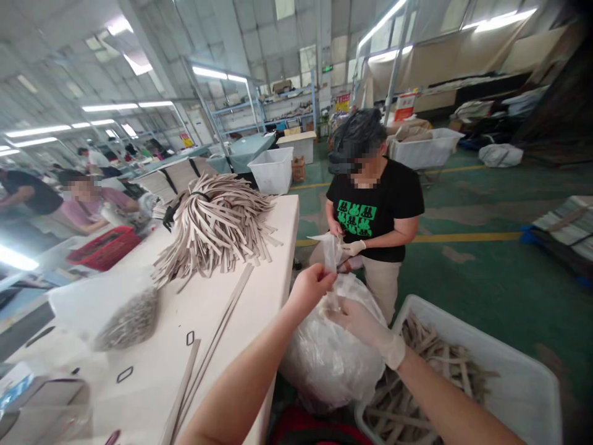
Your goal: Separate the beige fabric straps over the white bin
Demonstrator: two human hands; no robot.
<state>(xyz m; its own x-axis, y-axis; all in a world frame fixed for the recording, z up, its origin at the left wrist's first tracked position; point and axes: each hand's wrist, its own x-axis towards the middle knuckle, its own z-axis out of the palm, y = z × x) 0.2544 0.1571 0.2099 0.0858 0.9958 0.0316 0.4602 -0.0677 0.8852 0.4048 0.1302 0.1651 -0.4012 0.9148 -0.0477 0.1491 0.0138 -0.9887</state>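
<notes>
My bare left hand (311, 288) pinches the top of a small clear plastic bag (330, 259) held upright in front of me. My right hand (365, 326), in a white glove, is closed on the lower part of the same bag. Just beneath both hands sits a large bulging clear plastic sack (331, 355). A co-worker in a black T-shirt (377, 207) stands facing me, a gloved hand (353, 248) holding the far side of the small bag.
A white table (259, 296) on the left carries a heap of beige straps (215, 225), loose straps (217, 337), a bag of small metal parts (130, 321) and black rings (125, 374). A white bin (519, 377) of straps stands at right. Other people work at far left.
</notes>
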